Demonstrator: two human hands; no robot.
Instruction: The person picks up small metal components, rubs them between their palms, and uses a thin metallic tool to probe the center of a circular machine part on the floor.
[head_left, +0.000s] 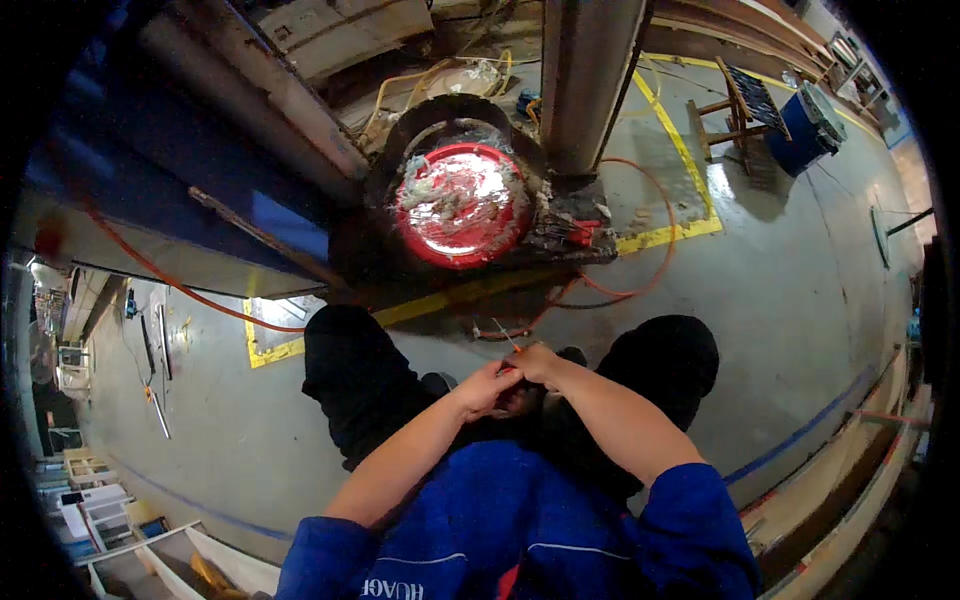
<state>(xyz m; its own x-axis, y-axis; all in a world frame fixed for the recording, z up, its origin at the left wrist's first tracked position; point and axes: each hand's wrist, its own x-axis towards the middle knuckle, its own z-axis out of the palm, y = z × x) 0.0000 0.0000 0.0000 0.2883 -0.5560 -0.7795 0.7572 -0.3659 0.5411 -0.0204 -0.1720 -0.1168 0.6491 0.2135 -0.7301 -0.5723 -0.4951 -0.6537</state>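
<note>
Both hands meet between my black-clad knees, low in the middle of the picture. My left hand (484, 392) is closed, and a small red piece (508, 368) shows at its fingertips; its kind is too small to tell. Right beside it, my right hand (540, 366) is closed too. From its fingers a thin pale rod with an orange end (517, 348) sticks out, pointing away and to the left. It resembles a small screwdriver, but the fingers hide the rest.
Ahead lies a round red lid or disc (465, 205) smeared with whitish residue, inside a dark ring. A steel column (590, 90) stands behind it, blue machinery (180, 150) at left. An orange hose (668, 215) loops over the floor. A stool (740, 105) and blue bucket (800, 130) stand far right.
</note>
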